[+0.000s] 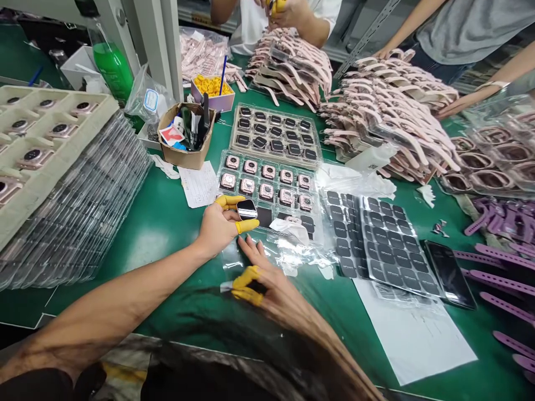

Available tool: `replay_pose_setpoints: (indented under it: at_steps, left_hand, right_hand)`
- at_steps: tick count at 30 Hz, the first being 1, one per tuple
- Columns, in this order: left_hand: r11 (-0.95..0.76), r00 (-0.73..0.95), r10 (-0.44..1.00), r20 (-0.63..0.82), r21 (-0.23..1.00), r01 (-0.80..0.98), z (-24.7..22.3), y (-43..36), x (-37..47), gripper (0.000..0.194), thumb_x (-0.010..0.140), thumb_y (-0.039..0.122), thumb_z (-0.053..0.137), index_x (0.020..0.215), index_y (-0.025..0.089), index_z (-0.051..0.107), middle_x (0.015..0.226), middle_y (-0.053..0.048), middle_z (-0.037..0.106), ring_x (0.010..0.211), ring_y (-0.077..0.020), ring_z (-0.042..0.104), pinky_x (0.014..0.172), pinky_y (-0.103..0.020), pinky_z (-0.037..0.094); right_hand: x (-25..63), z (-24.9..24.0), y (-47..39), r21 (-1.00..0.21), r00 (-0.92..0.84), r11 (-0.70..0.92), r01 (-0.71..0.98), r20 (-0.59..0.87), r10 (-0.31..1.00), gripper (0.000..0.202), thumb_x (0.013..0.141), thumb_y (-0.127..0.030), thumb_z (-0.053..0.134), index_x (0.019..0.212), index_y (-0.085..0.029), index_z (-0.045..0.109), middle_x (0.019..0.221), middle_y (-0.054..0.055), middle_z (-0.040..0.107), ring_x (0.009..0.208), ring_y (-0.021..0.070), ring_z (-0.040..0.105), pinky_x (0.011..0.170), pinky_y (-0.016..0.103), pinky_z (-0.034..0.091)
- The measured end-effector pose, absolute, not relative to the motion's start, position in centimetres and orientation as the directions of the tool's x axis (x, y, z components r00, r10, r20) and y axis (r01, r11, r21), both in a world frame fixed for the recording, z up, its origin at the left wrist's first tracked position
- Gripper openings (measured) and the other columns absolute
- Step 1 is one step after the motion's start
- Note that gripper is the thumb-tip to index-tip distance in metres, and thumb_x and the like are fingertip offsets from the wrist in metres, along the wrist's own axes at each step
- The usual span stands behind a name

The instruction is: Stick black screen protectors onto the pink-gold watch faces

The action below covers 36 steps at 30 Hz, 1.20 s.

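At the centre of the frame, a watch face [247,210] sits pinched between the yellow-covered thumb and finger of the left hand [221,223]. Just below, the right hand [265,281] pinches a small pale piece [226,287]. Above them lies a clear tray [267,186] of pink watch cases; black sticker sheets [395,245] lie right of centre.

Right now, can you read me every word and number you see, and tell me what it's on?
I can't read any of them clearly.
Green bottle: small print, too blurred.
Blue-and-white sticker on the plastic bag: too small.
Paper sheet by the cardboard box: too faint.
Black squares on clear sheets: too small.
White bottle: mark too blurred.
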<state>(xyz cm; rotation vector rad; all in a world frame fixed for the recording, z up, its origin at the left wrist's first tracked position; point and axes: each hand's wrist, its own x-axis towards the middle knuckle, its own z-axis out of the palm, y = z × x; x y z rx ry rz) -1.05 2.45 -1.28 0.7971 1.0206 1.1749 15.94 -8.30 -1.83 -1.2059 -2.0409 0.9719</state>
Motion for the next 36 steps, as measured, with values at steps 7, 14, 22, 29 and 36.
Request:
replay_pose_setpoints:
  at_steps: [7,14,22,29,36]
  left_hand:
    - [0.309,0.25,0.933,-0.26,0.934,-0.179,-1.2,1.9,-1.2,0.07,0.053,0.015,0.101,0.117,0.015,0.071,0.08,-0.003,0.076,0.073,-0.0164,0.073,0.072,-0.028,0.058]
    - [0.127,0.393,0.9,-0.188,0.976,0.176,-1.0,1.1,-1.3,0.057,0.062,0.029,0.096,0.116,0.02,0.079,0.066,0.001,0.073,0.064,-0.0187,0.07,0.065,-0.03,0.058]
    - [0.078,0.389,0.904,-0.178,0.963,0.259,-0.9,1.2,-1.1,0.054,0.066,0.029,0.093,0.118,0.022,0.08,0.064,0.002,0.073,0.064,-0.0189,0.07,0.064,-0.028,0.056]
    - [0.12,0.375,0.9,-0.221,0.954,0.274,-0.7,1.0,-1.1,0.041,0.067,0.033,0.091,0.105,0.022,0.081,0.068,0.0,0.076,0.069,-0.0224,0.074,0.069,-0.032,0.061]
    - [0.088,0.372,0.908,-0.194,0.955,0.285,-0.9,0.9,-1.0,0.042,0.067,0.032,0.091,0.106,0.021,0.082,0.067,0.0,0.075,0.067,-0.0215,0.073,0.067,-0.031,0.059]
  right_hand:
    - [19.3,2.8,-3.8,-0.997,0.028,-0.075,-0.012,-0.075,0.997,0.018,0.075,-0.039,0.093,0.082,-0.029,0.08,0.076,-0.001,0.074,0.061,0.0137,0.067,0.056,0.027,0.058]
    - [17.6,0.3,-2.3,-0.941,0.196,-0.295,-0.165,-0.324,0.925,0.051,0.043,-0.039,0.106,0.081,-0.021,0.077,0.08,0.001,0.077,0.077,0.0151,0.071,0.074,0.027,0.06]
    - [17.7,-0.2,-2.7,-0.903,0.188,-0.352,-0.246,-0.4,0.897,0.046,0.044,-0.035,0.106,0.077,-0.021,0.078,0.076,0.001,0.077,0.071,0.0138,0.069,0.069,0.026,0.06]
    - [17.3,-1.1,-2.9,-0.921,0.209,-0.335,-0.197,-0.373,0.904,0.04,0.05,-0.033,0.103,0.079,-0.022,0.078,0.074,0.0,0.075,0.072,0.0156,0.071,0.073,0.03,0.062]
    - [17.2,-1.1,-2.9,-0.926,0.225,-0.334,-0.173,-0.368,0.902,0.038,0.053,-0.034,0.102,0.08,-0.021,0.078,0.077,0.001,0.076,0.074,0.0162,0.071,0.074,0.031,0.062]
